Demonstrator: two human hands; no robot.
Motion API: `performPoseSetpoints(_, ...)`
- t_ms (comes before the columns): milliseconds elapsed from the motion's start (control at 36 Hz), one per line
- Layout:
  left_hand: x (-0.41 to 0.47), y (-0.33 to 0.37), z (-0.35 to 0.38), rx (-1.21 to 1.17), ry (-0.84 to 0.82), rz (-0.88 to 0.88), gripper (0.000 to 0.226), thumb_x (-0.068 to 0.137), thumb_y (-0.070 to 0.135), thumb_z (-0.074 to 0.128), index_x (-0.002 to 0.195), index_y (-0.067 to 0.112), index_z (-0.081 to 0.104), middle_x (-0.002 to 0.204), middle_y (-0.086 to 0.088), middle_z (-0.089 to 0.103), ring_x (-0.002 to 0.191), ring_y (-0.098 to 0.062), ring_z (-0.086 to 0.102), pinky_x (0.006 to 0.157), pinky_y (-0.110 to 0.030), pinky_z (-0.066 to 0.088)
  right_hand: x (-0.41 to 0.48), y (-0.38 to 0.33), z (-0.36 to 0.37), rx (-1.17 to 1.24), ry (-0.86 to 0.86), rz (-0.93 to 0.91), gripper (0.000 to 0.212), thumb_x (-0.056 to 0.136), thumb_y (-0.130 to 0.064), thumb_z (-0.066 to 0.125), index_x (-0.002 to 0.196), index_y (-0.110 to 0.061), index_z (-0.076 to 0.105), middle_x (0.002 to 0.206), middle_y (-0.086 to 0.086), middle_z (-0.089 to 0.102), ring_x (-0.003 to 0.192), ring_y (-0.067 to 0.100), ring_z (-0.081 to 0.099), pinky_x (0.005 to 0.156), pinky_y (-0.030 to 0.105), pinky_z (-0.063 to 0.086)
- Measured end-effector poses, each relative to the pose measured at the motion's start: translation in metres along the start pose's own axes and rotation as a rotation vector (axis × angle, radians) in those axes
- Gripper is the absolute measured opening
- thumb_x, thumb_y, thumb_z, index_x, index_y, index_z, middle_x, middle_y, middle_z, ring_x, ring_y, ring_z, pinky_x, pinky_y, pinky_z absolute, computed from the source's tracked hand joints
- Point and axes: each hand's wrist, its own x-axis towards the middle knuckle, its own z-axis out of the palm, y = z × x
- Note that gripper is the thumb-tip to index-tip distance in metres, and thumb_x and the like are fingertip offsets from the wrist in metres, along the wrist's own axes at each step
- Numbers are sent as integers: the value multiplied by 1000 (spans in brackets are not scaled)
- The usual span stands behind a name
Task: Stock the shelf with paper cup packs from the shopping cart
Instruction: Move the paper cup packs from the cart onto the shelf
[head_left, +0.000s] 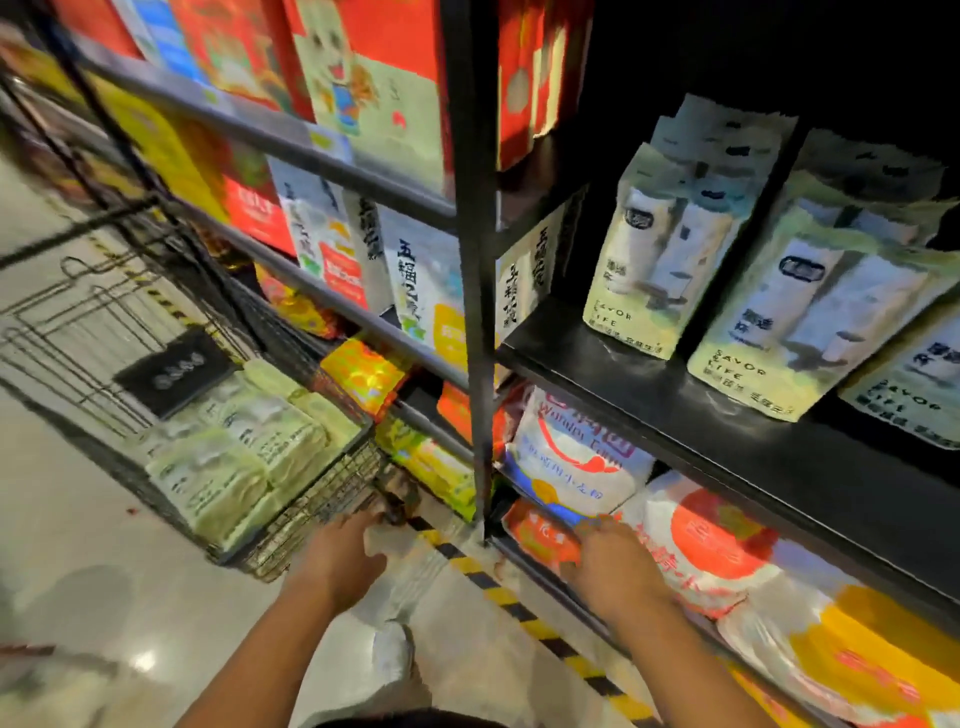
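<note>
Both hands were held low: the left hand (340, 558) beside the cart (311, 499), the right hand (615, 569) against an orange bag (535, 535); whether fingers gripped could not be told. Cup packs (234, 457) were stacked in the cart, more packs (670, 249) stood on the shelf (675, 415).
</note>
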Motion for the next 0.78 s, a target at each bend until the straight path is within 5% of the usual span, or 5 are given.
performPoseSetpoints(278, 11, -102, -70, -21, 212, -145, 49, 96, 52, 52, 139, 27, 51, 136, -1, 54, 120, -24, 56, 89, -35, 49, 87, -156, -29, -113, 25, -238, 34, 92, -35, 59, 121, -17, 55, 118, 6, 52, 107, 26, 55, 79, 36, 49)
performPoseSetpoints(778, 78, -288, -129, -157, 385, -265, 59, 96, 55, 50, 144, 21, 45, 137, -4, 54, 117, -27, 57, 90, -41, 52, 179, -412, -32, -319, 20, -497, 47, 95, -37, 57, 137, -18, 46, 131, 5, 49, 122, 27, 49, 92, 38, 48)
